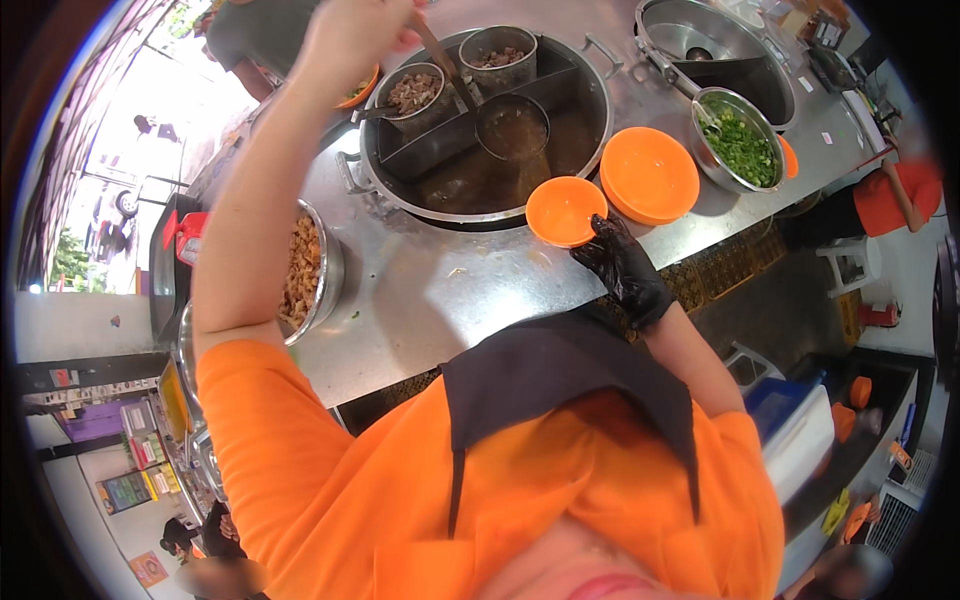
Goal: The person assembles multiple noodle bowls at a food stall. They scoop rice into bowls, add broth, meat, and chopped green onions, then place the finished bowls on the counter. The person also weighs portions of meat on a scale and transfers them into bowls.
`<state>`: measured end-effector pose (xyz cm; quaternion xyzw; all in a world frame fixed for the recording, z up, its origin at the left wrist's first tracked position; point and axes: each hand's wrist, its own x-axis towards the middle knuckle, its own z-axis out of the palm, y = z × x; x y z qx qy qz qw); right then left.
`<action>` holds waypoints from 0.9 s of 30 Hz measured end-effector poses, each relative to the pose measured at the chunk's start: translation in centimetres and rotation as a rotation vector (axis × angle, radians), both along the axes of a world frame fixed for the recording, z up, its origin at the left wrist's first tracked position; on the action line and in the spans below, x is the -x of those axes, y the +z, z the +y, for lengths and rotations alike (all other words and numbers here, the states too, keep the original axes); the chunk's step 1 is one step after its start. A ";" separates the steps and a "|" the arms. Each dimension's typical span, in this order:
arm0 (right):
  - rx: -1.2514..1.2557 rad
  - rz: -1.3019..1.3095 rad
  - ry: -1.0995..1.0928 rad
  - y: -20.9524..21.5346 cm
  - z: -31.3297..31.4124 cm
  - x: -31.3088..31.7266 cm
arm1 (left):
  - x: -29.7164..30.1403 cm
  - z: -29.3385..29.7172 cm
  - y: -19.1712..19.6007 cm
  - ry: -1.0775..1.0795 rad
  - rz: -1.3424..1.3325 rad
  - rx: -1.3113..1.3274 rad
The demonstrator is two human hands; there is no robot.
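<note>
Head view: the bare left hand is closed around the ladle, its cup over the pot, while the gloved right hand grips the small orange bowl at the pot's near right rim. Judged risks: a hasty ladle tilt could send brown liquid onto the glove, its thumb being at the bowl's edge; the one-sided hold could let the bowl tip.
</note>
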<state>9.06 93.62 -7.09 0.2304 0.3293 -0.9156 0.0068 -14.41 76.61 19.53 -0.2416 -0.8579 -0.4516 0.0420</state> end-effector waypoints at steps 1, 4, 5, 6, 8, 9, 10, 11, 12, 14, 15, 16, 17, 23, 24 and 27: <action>0.011 0.020 -0.007 0.1 0.0 0.4 | 1.0 -0.6 1.3 -0.029 0.023 -0.070; 0.035 0.056 -0.023 1.2 -1.0 2.7 | 2.0 -3.1 6.6 0.089 0.116 -0.082; 0.035 0.059 -0.046 1.6 -1.2 3.6 | 0.8 -3.4 7.6 0.026 0.171 -0.124; 0.032 0.076 -0.085 1.6 -1.3 4.6 | -0.9 -3.8 8.6 -0.037 0.227 -0.166; 0.023 0.108 -0.161 1.7 -1.4 6.7 | -2.9 -4.1 10.0 -0.012 0.236 -0.197; 0.035 0.129 -0.197 2.3 -1.6 7.6 | -3.7 -4.1 10.5 0.002 0.242 -0.211; 0.033 0.158 -0.203 2.6 -1.8 8.7 | -4.3 -4.3 10.4 -0.019 0.268 -0.226; 0.035 0.189 -0.205 2.8 -2.0 9.9 | -5.0 -4.6 10.4 -0.037 0.298 -0.238; 0.038 0.221 -0.204 3.0 -2.2 11.1 | -5.5 -5.3 10.3 -0.087 0.350 -0.202; -0.038 0.227 -0.223 2.6 -1.6 12.2 | -5.7 -6.3 9.5 -0.261 0.462 -0.109; -0.072 0.245 -0.239 2.8 -1.0 12.2 | -5.3 -6.3 8.9 -0.323 0.494 -0.082; -0.090 0.273 -0.224 3.4 -1.3 12.6 | -5.7 -7.1 8.9 -0.356 0.534 -0.037; -0.075 0.280 -0.225 3.8 -1.7 13.0 | -6.0 -7.5 8.9 -0.336 0.542 -0.030; -0.066 0.345 -0.207 5.4 -2.3 14.4 | -8.2 -9.0 7.7 -0.434 0.608 -0.003; -0.063 0.340 -0.211 5.3 -2.2 14.6 | -8.3 -9.1 7.4 -0.463 0.642 -0.010; -0.049 0.310 -0.230 5.0 -1.5 14.7 | -7.9 -9.2 7.2 -0.405 0.566 -0.046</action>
